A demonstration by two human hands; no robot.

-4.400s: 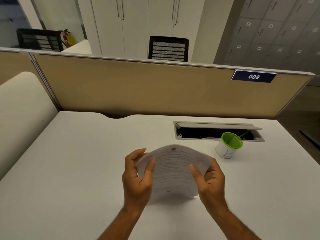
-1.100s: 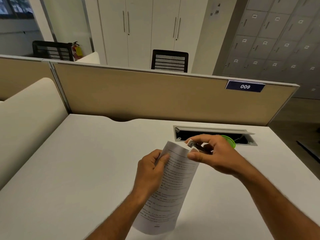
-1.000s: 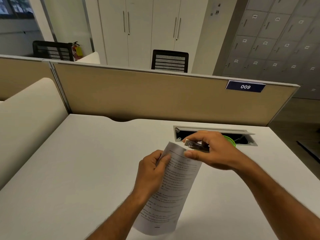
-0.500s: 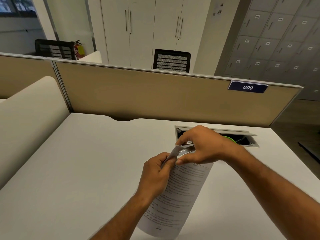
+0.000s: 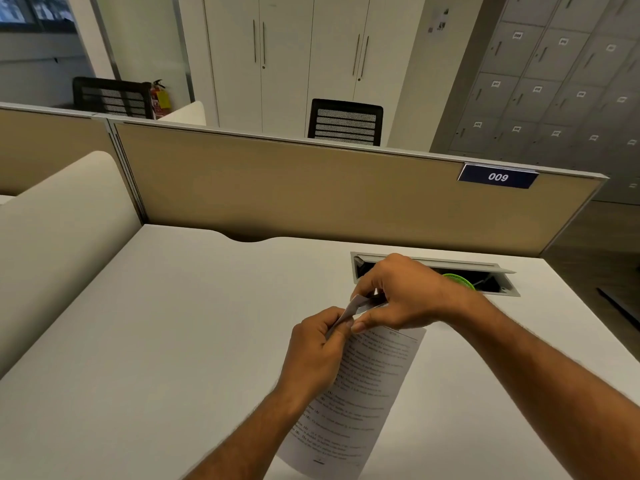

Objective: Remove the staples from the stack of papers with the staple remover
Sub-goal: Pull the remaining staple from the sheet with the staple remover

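Running toward the person, the papers [image 5: 367,386] are pinched by left hand [image 5: 315,348]; right hand [image 5: 401,296] grips the staple remover [image 5: 369,304].

White desk [image 5: 166,323], beige partition [image 5: 311,195], white cabinets [image 5: 287,57], grey lockers [image 5: 554,88].

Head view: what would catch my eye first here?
Two bare hands meet over a white desk: the left hand pinches the top corner of the papers, and the right hand works a staple remover at that corner. Behind the right wrist, a green-rimmed cup peeks out by the open cable slot. A blue "009" plate sits on the tan divider.
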